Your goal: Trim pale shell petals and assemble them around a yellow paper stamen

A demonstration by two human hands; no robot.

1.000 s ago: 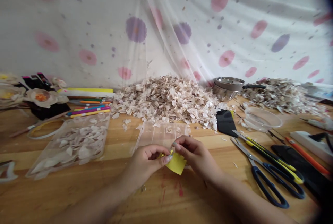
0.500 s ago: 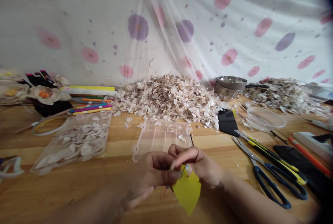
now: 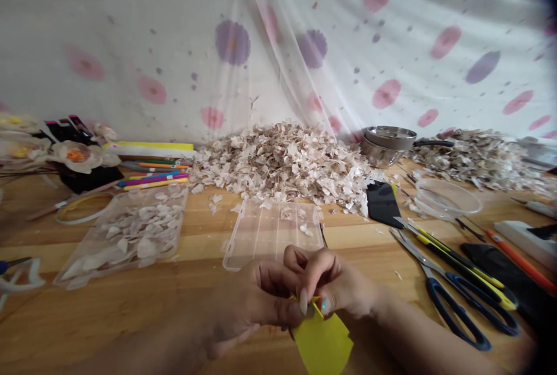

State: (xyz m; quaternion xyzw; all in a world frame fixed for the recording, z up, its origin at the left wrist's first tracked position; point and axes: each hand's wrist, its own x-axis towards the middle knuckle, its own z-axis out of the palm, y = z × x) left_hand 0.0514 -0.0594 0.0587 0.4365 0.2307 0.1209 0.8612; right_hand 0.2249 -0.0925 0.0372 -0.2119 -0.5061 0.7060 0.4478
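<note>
Between my hands, close to the table's near edge, is a piece of yellow paper [image 3: 324, 343] with notched edges, its top pinched and its lower part hanging down. My left hand [image 3: 267, 299] closes thumb and fingers on the paper's upper left. From the other side my right hand [image 3: 337, 285] pinches the upper edge, its fingertips touching those of the left. A small folded strip of the paper stands up at the fingertips. Just beyond the hands lies a clear divided plastic tray [image 3: 256, 235] with a few pale flakes on it.
Large scissors [image 3: 439, 279] and a yellow-black cutter [image 3: 461, 264] lie right. A heap of pale flakes [image 3: 282, 160] fills the back, with metal bowls [image 3: 387, 145] beside it. Leftward are a flake-filled tray [image 3: 82, 264], markers [image 3: 152, 177] and handmade flowers [image 3: 76, 154].
The yellow paper has moved slightly down and right, and its lower tip now leaves the picture. My fingers have shifted along its upper edge. The view has turned slightly.
</note>
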